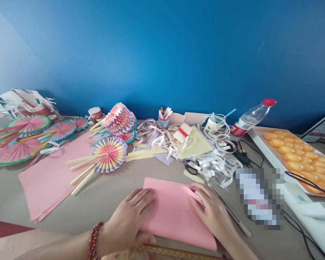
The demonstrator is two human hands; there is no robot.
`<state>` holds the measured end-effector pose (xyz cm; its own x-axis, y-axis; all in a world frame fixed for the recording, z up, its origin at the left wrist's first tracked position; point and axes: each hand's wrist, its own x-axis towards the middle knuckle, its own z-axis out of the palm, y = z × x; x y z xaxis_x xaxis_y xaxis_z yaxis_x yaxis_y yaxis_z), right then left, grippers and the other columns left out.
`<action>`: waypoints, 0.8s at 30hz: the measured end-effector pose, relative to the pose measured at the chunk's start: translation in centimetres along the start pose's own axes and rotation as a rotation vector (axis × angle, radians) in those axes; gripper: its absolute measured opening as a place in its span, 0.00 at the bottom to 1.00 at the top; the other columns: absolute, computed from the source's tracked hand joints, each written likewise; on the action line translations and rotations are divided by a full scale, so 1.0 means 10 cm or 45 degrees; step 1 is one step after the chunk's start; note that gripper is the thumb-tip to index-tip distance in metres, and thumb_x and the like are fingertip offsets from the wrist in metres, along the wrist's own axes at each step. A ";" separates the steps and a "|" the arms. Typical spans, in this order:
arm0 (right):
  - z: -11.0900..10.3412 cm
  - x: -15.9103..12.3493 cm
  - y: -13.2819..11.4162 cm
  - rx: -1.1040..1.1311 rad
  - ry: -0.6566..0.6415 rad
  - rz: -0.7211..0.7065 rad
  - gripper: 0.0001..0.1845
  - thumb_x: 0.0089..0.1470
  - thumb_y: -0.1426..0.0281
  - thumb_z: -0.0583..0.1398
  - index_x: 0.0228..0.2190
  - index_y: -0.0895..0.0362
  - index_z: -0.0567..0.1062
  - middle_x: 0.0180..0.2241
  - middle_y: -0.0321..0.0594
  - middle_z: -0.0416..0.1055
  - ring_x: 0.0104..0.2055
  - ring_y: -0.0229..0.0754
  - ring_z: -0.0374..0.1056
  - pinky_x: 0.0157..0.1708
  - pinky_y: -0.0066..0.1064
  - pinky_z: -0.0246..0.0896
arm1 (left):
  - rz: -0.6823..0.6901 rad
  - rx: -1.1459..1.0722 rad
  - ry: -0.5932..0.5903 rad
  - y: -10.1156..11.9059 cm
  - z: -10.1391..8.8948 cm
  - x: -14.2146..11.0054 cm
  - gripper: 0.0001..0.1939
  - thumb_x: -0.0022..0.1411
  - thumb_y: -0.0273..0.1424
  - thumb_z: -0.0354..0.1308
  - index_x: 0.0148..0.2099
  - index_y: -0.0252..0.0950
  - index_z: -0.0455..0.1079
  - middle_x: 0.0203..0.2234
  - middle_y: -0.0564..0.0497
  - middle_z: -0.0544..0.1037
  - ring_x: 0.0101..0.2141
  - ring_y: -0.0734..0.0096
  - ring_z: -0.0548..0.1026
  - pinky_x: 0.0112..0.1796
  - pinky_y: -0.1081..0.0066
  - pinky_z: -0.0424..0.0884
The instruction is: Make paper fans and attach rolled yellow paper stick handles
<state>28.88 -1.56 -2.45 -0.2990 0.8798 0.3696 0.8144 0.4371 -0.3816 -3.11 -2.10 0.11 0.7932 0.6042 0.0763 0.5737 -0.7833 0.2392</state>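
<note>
In front of me a sheet of pink paper (pixel 173 213) lies on the table, and a narrow flap is turned up along its right side. My left hand (pixel 134 216), with a red bead bracelet (pixel 93 240) at the wrist, rests flat on the sheet's left edge, fingers stretched out. At the right side, my right hand (pixel 209 207) has its thumb and fingers closed around the turned-up flap. A grey pen-like stick (pixel 230 209) lies just beyond that hand. Part of a patterned gold strip (pixel 176 251) shows below the paper.
A pink paper stack (pixel 51 180) and pleated paper fans (pixel 109 154) lie left. Behind are curled paper strips (pixel 213 162), yellow sheets (pixel 196 144), scissors (pixel 191 168), a pen cup (pixel 164 121) and a tilted bottle (pixel 253 117). Cables (pixel 300 231) and an orange-patterned box (pixel 300 151) stand right.
</note>
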 end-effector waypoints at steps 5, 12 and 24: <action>0.03 0.14 -0.08 0.106 -0.139 -0.007 0.10 0.61 0.74 0.53 0.43 0.53 0.70 0.48 0.46 0.74 0.48 0.46 0.73 0.45 0.37 0.70 | -0.053 0.028 0.052 -0.13 -0.04 -0.15 0.41 0.64 0.55 0.53 0.70 0.36 0.53 0.65 0.42 0.64 0.64 0.52 0.62 0.62 0.54 0.61; 0.11 0.28 -0.14 0.198 -0.073 -0.020 0.12 0.60 0.74 0.53 0.44 0.53 0.71 0.47 0.46 0.75 0.49 0.47 0.73 0.48 0.38 0.71 | -0.078 0.048 0.080 -0.22 -0.03 -0.32 0.43 0.64 0.56 0.53 0.71 0.37 0.51 0.66 0.42 0.61 0.64 0.51 0.61 0.62 0.54 0.61; 0.16 0.22 -0.07 0.169 -0.008 -0.094 0.21 0.60 0.76 0.52 0.51 0.50 0.74 0.48 0.43 0.74 0.49 0.44 0.74 0.46 0.30 0.71 | -0.147 -0.031 0.080 -0.14 0.02 -0.34 0.47 0.63 0.59 0.49 0.72 0.34 0.47 0.69 0.39 0.55 0.68 0.47 0.52 0.65 0.48 0.53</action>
<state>26.87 0.40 -2.71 -0.3591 0.8451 0.3960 0.7174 0.5214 -0.4621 -6.53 -3.08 -0.67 0.7077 0.6984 0.1069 0.6544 -0.7050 0.2734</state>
